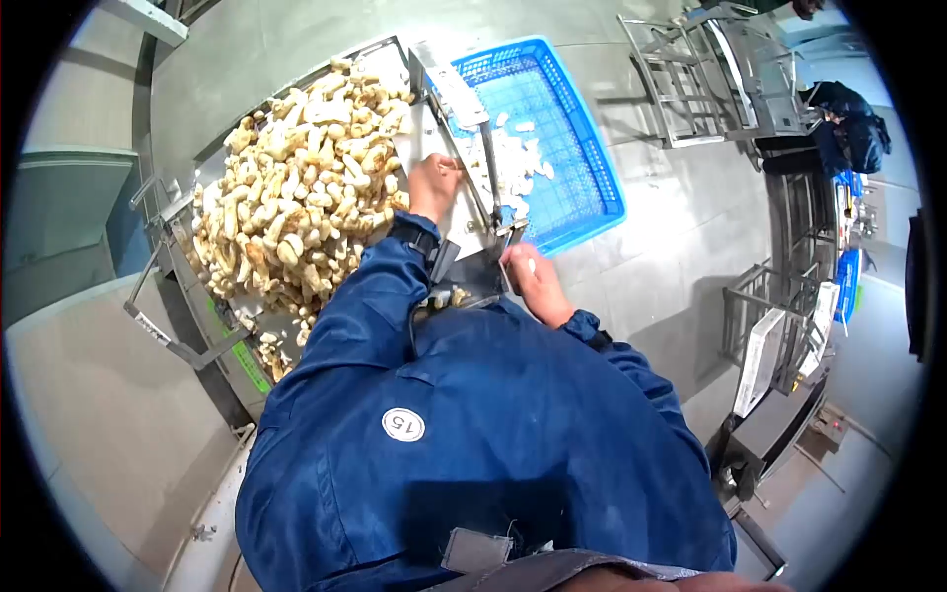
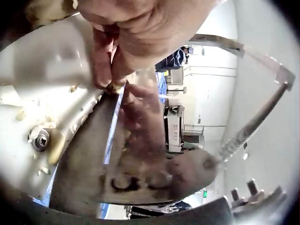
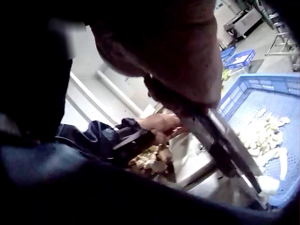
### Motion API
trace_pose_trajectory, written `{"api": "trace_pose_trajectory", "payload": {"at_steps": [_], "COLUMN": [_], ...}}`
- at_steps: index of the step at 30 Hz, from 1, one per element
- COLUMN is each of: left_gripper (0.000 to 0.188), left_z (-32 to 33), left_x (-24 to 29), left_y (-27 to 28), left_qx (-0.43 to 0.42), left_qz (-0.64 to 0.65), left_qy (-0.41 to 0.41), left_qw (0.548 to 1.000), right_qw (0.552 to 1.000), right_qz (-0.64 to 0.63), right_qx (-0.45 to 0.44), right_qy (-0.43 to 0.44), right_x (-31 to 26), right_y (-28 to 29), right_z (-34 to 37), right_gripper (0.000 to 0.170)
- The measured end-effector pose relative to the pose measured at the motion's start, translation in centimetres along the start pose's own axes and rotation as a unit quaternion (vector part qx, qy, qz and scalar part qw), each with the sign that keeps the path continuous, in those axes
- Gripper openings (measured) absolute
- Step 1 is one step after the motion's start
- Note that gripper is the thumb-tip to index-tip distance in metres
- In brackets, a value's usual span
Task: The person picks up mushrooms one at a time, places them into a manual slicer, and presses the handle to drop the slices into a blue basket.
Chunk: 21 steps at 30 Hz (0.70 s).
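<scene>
My left hand [image 1: 434, 187] is over the white cutting board [image 1: 462, 225], between a heap of pale brown mushrooms [image 1: 296, 187] and a long hinged blade. In the left wrist view its fingertips pinch a small brownish mushroom piece [image 2: 112, 88] right at the blade [image 2: 82, 159], mostly hidden by the fingers. The blade's shiny side mirrors the hand. My right hand [image 1: 535, 286] grips the handle of the hinged knife [image 3: 229, 145], near my body. White mushroom slices [image 1: 523, 163] lie beyond the blade in a blue basket [image 1: 597, 168].
Mushroom crumbs and a screw [image 2: 43, 140] show on the board near the blade. Metal frames [image 1: 681, 89] stand on the floor at the right, and another person [image 1: 848, 123] bends there. A metal bracket [image 1: 163, 266] sticks out left of the heap.
</scene>
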<state>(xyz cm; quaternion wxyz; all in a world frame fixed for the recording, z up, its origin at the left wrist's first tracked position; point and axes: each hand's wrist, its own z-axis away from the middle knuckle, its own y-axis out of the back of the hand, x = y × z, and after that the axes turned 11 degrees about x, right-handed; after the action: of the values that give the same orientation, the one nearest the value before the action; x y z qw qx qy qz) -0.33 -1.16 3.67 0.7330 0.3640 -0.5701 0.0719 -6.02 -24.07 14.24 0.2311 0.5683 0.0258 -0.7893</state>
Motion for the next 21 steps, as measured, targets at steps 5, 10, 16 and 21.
{"api": "trace_pose_trajectory", "payload": {"at_steps": [5, 10, 16, 21], "left_gripper": [0.019, 0.019, 0.021, 0.021], "left_z": [-0.7, 0.0, -0.1, -0.1], "left_x": [-2.9, -1.3, -0.1, -1.2], "left_y": [-1.5, -0.9, -0.6, -1.2], "left_qx": [-0.006, -0.010, -0.018, -0.024], "left_qz": [0.064, 0.061, 0.095, 0.044], "left_qy": [-0.002, 0.014, 0.040, 0.042], "left_qw": [0.998, 0.998, 0.995, 0.998], "right_qw": [0.998, 1.000, 0.998, 0.999], "right_qz": [-0.031, -0.020, -0.024, -0.047], "right_qx": [-0.026, -0.008, -0.053, -0.015], "right_qy": [-0.045, -0.007, -0.040, 0.005], "right_x": [-1.8, -3.4, 0.7, -6.8], "right_y": [0.2, 0.3, 0.6, 0.4], "right_z": [-0.1, -0.1, -0.7, 0.0], "right_gripper": [0.029, 0.027, 0.028, 0.027]}}
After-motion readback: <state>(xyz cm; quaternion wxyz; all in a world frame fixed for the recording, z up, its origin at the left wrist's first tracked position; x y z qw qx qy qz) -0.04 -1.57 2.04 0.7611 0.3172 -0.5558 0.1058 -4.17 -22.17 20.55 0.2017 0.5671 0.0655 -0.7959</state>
